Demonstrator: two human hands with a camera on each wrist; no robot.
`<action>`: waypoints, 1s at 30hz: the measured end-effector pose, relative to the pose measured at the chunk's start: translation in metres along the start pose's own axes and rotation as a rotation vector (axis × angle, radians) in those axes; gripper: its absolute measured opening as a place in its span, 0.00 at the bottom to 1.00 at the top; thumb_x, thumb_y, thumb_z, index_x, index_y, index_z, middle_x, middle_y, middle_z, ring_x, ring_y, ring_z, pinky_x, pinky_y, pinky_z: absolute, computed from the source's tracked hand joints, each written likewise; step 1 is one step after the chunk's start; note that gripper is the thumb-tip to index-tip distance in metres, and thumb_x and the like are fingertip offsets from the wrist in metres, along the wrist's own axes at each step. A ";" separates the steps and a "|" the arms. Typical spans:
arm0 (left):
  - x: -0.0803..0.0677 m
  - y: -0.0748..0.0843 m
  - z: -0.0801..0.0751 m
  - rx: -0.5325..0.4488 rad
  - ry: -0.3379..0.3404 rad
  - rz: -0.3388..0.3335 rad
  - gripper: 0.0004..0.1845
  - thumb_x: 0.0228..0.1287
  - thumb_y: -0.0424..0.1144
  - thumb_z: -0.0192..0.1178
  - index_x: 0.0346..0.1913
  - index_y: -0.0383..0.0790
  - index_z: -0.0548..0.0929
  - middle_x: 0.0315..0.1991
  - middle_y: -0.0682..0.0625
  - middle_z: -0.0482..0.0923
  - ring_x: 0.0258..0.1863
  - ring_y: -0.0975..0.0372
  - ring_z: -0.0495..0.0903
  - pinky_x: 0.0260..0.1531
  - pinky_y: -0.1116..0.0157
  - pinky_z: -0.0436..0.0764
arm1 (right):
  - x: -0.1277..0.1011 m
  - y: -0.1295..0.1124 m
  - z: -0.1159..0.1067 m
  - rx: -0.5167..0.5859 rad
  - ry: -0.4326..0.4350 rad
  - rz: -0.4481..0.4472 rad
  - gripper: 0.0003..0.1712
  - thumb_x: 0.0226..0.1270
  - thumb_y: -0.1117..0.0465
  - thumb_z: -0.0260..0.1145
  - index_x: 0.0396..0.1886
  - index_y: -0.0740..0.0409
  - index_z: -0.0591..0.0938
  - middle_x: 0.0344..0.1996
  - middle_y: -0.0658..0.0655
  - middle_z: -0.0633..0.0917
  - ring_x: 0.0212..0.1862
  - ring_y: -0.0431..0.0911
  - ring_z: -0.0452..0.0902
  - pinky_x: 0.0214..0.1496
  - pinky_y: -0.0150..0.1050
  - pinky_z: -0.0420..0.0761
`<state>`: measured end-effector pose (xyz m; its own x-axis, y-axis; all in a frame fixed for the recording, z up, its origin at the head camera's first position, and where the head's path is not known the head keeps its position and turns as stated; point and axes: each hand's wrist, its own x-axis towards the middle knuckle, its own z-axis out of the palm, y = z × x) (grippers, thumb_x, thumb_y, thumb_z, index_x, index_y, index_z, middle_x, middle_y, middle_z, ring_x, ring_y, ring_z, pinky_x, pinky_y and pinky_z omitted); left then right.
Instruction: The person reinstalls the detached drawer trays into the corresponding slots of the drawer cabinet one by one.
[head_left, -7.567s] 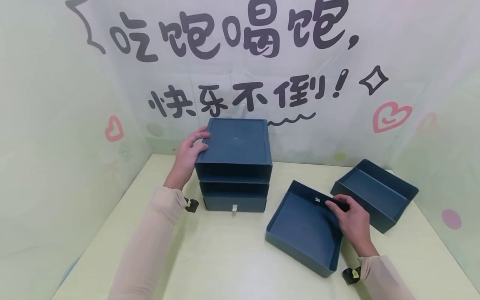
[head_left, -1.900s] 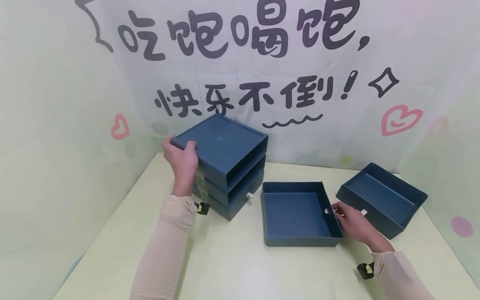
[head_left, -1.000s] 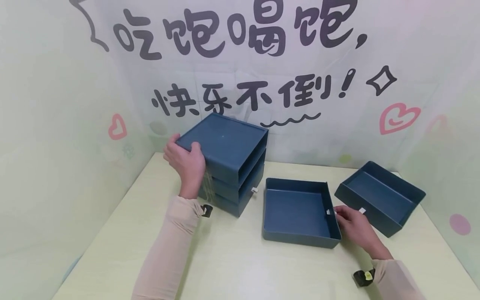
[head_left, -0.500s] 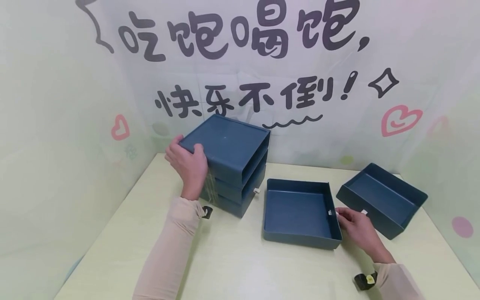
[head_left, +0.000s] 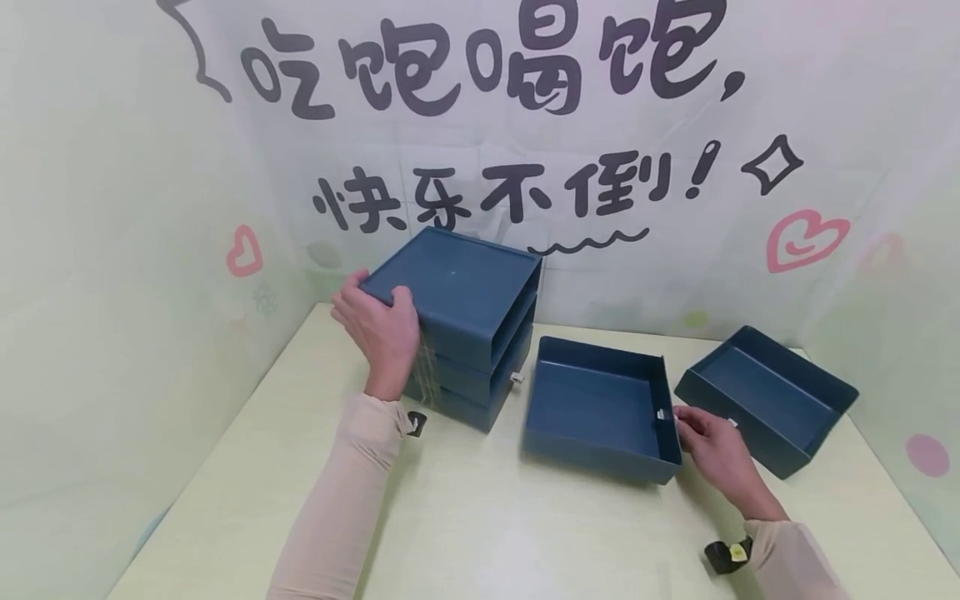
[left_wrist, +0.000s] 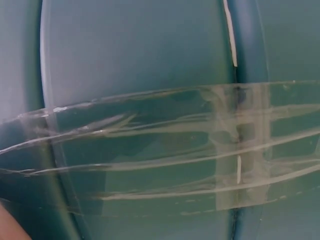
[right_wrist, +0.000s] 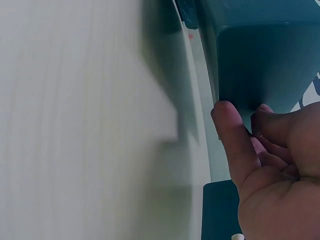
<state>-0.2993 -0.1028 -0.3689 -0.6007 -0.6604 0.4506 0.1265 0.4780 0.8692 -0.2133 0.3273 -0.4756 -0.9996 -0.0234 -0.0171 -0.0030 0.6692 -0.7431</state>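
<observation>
Your left hand grips the cabinet, right hand pinches the drawer at its 3 o'clock side; second drawer just beyond.

beige sleeves; black wrist cameras; yellow patch

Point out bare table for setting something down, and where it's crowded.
Front-center table, between the left sleeve and right sleeve, nearer than the cabinet and held drawer: biggest patch. Left strip, between left wall and left sleeve: also bare. Crowded: right hand between held drawer and far-right drawer; narrow gap between cabinet and held drawer.
</observation>
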 end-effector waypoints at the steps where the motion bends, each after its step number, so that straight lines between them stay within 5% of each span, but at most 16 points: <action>1: 0.000 0.000 0.000 -0.004 0.005 0.001 0.28 0.60 0.41 0.55 0.65 0.38 0.68 0.57 0.37 0.68 0.54 0.46 0.63 0.57 0.50 0.67 | 0.001 -0.001 0.000 0.003 0.005 -0.002 0.23 0.80 0.60 0.55 0.64 0.72 0.76 0.55 0.73 0.85 0.46 0.52 0.88 0.46 0.37 0.88; 30: 0.000 -0.004 -0.003 -0.035 0.015 0.017 0.29 0.59 0.44 0.58 0.63 0.38 0.70 0.57 0.37 0.70 0.56 0.46 0.65 0.58 0.50 0.68 | 0.003 -0.046 0.000 0.103 0.039 0.010 0.25 0.81 0.55 0.53 0.66 0.68 0.76 0.58 0.72 0.84 0.45 0.42 0.89 0.50 0.34 0.86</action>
<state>-0.2977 -0.1069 -0.3718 -0.5864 -0.6613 0.4679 0.1639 0.4688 0.8680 -0.2167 0.2959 -0.4416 -0.9999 0.0129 -0.0001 0.0077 0.5893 -0.8079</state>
